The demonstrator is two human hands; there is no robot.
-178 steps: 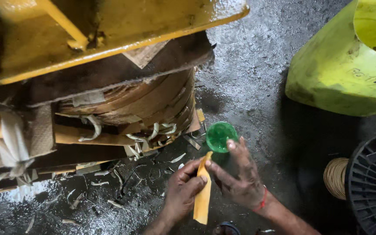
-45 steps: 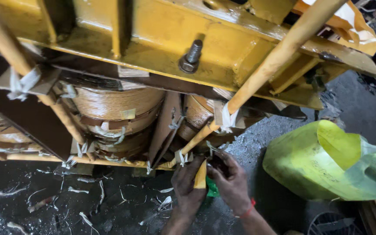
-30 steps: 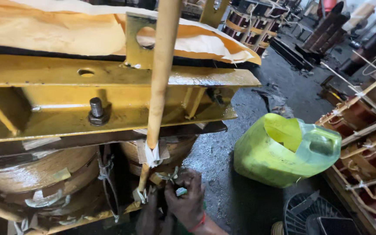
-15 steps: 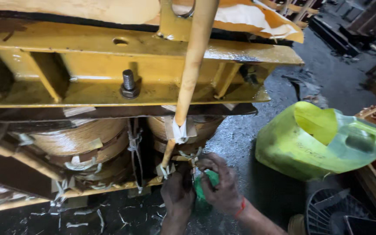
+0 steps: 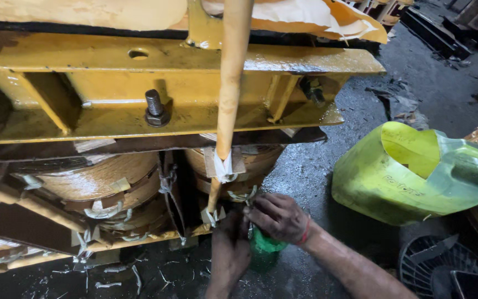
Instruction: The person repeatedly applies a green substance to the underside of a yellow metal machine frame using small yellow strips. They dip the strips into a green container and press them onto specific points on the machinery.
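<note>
Oily workshop floor [image 5: 327, 166], right hand [image 5: 276, 217] — fingers curled over green cup [image 5: 265, 250], left hand [image 5: 229, 249] grip unclear

Green container [image 5: 265, 252] mostly hidden behind right hand [image 5: 278, 217] — left hand's [image 5: 229, 250] fingertips unseen.

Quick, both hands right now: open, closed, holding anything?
Left hand: at the base of the tan rod; grip cannot be told.
Right hand: curled over the green cup, fingers at the white tie.

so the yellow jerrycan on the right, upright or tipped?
Tipped. The yellow jerrycan lies on its side on the dark floor, its handle facing right, with a large cut-open hole showing the inside.
</note>
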